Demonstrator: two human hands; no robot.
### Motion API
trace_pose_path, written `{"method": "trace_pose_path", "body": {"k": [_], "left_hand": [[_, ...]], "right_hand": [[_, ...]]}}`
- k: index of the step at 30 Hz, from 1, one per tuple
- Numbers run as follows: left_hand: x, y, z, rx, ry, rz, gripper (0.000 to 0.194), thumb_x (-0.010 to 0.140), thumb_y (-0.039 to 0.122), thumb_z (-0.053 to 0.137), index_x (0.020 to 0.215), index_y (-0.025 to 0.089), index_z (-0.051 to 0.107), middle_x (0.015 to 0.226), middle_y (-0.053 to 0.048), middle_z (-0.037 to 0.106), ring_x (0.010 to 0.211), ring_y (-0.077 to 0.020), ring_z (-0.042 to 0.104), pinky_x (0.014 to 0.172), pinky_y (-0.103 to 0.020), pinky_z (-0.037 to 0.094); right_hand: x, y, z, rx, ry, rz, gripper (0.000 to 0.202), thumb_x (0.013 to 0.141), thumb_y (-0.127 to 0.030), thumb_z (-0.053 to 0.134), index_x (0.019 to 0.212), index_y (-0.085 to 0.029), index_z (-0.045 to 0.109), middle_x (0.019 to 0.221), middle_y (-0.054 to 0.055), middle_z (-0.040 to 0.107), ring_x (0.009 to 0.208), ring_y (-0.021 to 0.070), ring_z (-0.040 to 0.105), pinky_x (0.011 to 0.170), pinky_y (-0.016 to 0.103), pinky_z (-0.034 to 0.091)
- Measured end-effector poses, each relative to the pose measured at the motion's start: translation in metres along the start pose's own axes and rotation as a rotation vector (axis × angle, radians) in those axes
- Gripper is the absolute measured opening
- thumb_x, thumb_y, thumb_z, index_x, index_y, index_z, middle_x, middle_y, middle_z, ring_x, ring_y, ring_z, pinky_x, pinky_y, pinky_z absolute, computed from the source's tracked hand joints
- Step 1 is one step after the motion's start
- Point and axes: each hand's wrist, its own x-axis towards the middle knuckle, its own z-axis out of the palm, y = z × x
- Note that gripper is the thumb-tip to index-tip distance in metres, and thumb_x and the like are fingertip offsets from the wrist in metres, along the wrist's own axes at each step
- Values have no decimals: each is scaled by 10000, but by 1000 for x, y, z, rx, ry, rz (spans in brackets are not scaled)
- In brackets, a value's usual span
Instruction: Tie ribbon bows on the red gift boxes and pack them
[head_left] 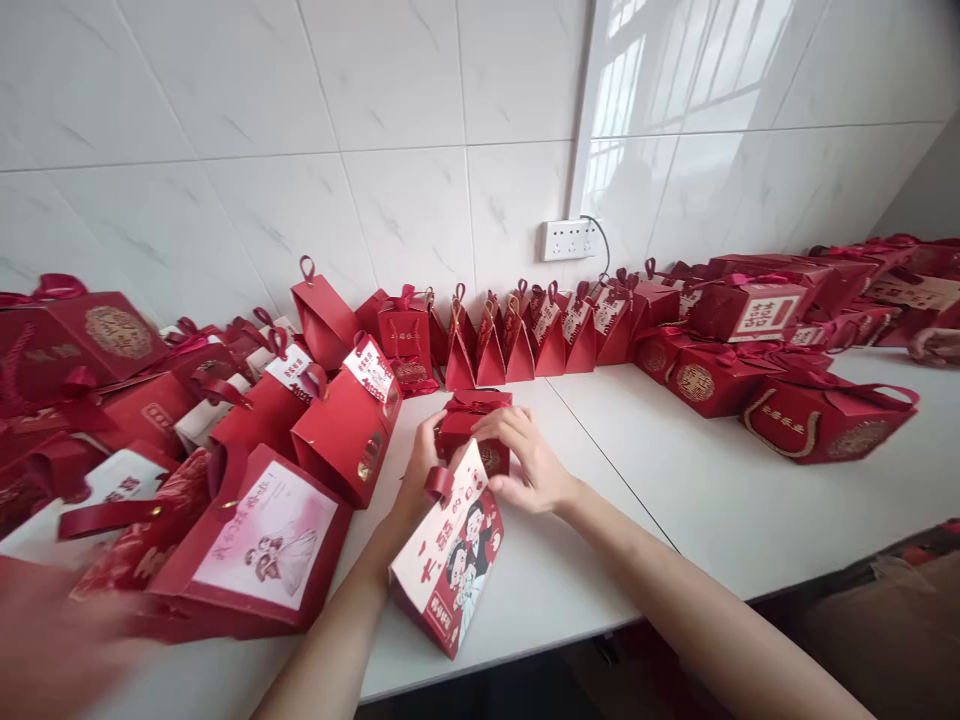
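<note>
Holding small red box point(455, 430) between left hand point(421, 455) and right hand point(531, 462) over white table point(637, 425), just beyond cartoon-printed box point(469, 560); apparently supported from both sides for steadiness. Cannot tell grip firmness. Along tiled wall point(390, 90), see triangular boxes point(519, 350) stood upright, side by side, presumably to save room.

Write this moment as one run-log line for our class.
left hand: on small red box | right hand: on same box | nearer: couple-print box | behind: row of red boxes
</note>
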Motion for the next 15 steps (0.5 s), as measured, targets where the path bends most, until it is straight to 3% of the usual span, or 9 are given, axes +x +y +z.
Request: {"method": "trace_pose_path", "body": {"k": [3,6,11,13,15], "left_hand": [[9,-12,-1,133,-75,-16,530,754,330,669,1251,249,503,1177,-78,595,1084,-259,580,908,-386,500],[9,-17,-8,292,-155,37,565,822,344,578,1346,237,395,1279,-113,537,1147,-278,544,958,-422,464],[10,-26,-10,396,-189,81,586,846,336,522,1382,186,341,1352,-139,468,1259,-294,444,1057,-459,363],[10,-28,-10,421,-209,74,597,858,345,499,1404,202,304,1365,-136,454,1254,-297,448,1046,-460,370],[10,-29,-10,426,-214,69,593,863,342,483,1410,210,296,1364,-131,455,1243,-301,457,1028,-446,387]], "right_hand": [[-1,-13,3,46,-93,-55,539,875,-657,262,922,-194,533,875,81,603,787,218,523,821,434,351],[-2,-23,5,75,-151,-36,343,894,-523,374,847,-207,499,737,43,566,678,190,474,720,383,393],[-10,-44,6,127,-213,-11,110,859,-324,483,812,-224,478,722,31,556,624,169,492,568,294,426],[-18,-52,-2,143,-162,32,97,872,-285,464,796,-231,487,694,16,549,574,151,504,506,260,417],[-23,-53,-17,68,35,110,115,874,-265,460,771,-235,500,653,1,536,526,140,498,470,248,395]]}}
